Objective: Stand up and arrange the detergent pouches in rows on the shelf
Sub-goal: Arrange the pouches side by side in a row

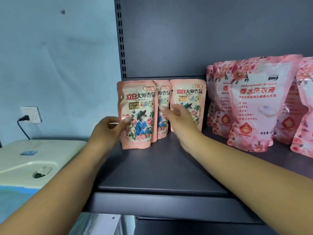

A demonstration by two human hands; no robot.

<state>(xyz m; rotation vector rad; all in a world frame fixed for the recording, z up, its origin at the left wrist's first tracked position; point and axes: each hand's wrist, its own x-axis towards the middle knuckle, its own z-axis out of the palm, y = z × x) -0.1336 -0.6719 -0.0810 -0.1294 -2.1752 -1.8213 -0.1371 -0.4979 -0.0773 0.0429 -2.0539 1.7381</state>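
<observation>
Fingers [124,120] of the left hand [108,128] pinch the front small pouch [138,114]; the right hand [179,119] reaches relaxed, holding nothing. On the grey shelf [160,167] stand large pink detergent pouches [257,106] at right and three small ones at left.

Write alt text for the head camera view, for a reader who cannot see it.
Two bare hands reach onto a dark grey shelf: the left hand pinches the left edge of the front small pink pouch, the right hand reaches open-fingered between two more small pouches standing behind. Larger pink detergent pouches stand in rows to the right.
</observation>
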